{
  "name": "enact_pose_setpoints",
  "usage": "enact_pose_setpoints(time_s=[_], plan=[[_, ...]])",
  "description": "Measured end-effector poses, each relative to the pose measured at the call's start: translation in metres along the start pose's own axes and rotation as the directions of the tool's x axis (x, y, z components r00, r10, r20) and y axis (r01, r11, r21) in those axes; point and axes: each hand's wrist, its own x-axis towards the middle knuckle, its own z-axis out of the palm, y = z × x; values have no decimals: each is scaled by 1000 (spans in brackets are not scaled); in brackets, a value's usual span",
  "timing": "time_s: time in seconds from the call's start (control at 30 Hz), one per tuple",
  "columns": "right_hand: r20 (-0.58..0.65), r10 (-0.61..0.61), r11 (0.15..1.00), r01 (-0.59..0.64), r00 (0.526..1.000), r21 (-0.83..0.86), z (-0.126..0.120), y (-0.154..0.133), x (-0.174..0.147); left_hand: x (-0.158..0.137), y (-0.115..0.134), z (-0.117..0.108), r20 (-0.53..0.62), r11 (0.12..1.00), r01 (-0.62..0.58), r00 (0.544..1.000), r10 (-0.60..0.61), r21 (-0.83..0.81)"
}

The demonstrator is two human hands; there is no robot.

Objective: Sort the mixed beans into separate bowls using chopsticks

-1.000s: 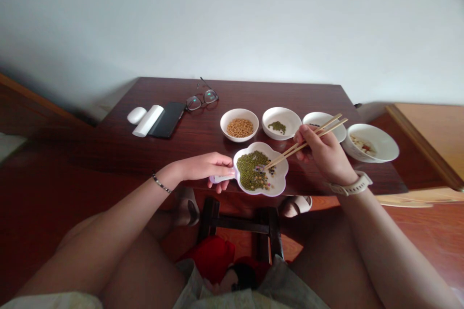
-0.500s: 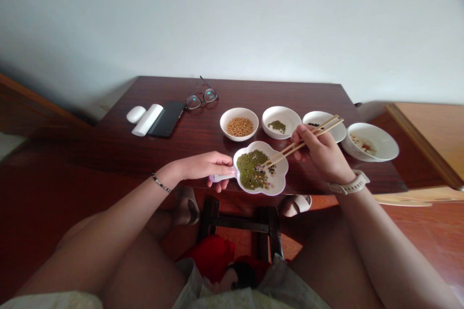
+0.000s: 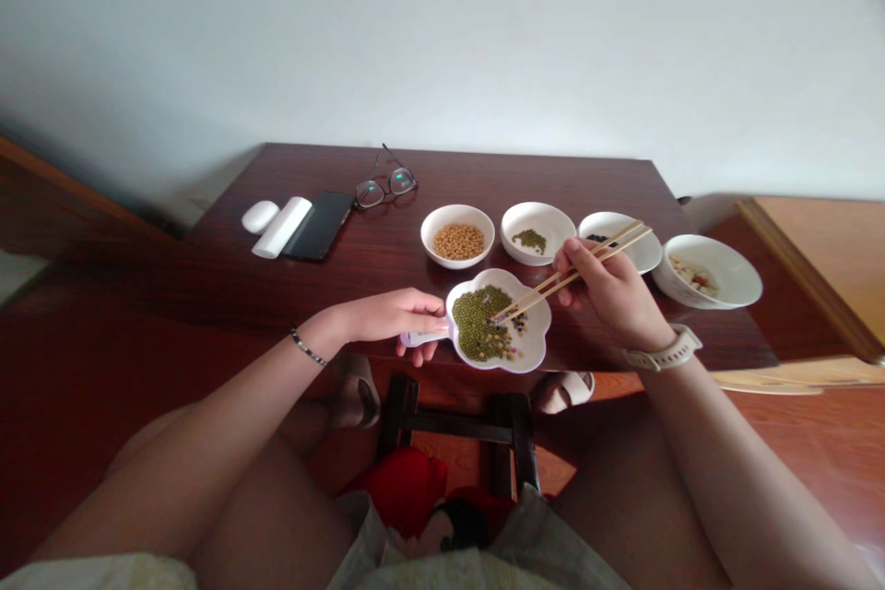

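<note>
My left hand (image 3: 407, 318) is closed on the short handle of a white flower-shaped bowl (image 3: 537, 313) at the table's front edge. Green mung beans (image 3: 477, 318) fill its left side, mixed at the lower right with dark and tan beans. In my right hand (image 3: 608, 286) is a pair of wooden chopsticks (image 3: 553, 286), slanting down to the left. Their tips are among the beans near the bowl's middle; whether they pinch a bean is too small to tell. Behind stand a bowl of soybeans (image 3: 458, 241) and a white bowl (image 3: 549, 217) with a few mung beans.
At the right, a bowl with dark beans (image 3: 646, 247) is partly behind my right hand, beside a larger bowl (image 3: 737, 281) with pale pieces. Eyeglasses (image 3: 385, 189), a black phone (image 3: 319, 226), a white case (image 3: 282, 228) and a rounded white object (image 3: 260, 217) lie at the left.
The chopstick tips have shifted slightly left and down among the beans, and their gap looks narrower. My left hand and the bowl stay nearly in place.
</note>
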Motion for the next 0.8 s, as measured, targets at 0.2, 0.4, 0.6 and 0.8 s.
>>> enact_pose_setpoints(time_s=[0.2, 0.4, 0.6, 0.8], plan=[[10, 2, 1000, -3, 1000, 29, 3, 4, 2, 1, -2, 0, 3, 1000, -5, 1000, 6, -5], [-14, 9, 999, -8, 1000, 45, 4, 8, 3, 1, -4, -1, 2, 1000, -12, 1000, 12, -11], [29, -2, 1000, 1, 1000, 28, 5, 7, 4, 1, -2, -1, 9, 1000, 3, 1000, -3, -13], [25, 1, 1000, -2, 1000, 13, 7, 4, 5, 1, -3, -1, 10, 1000, -5, 1000, 5, -13]])
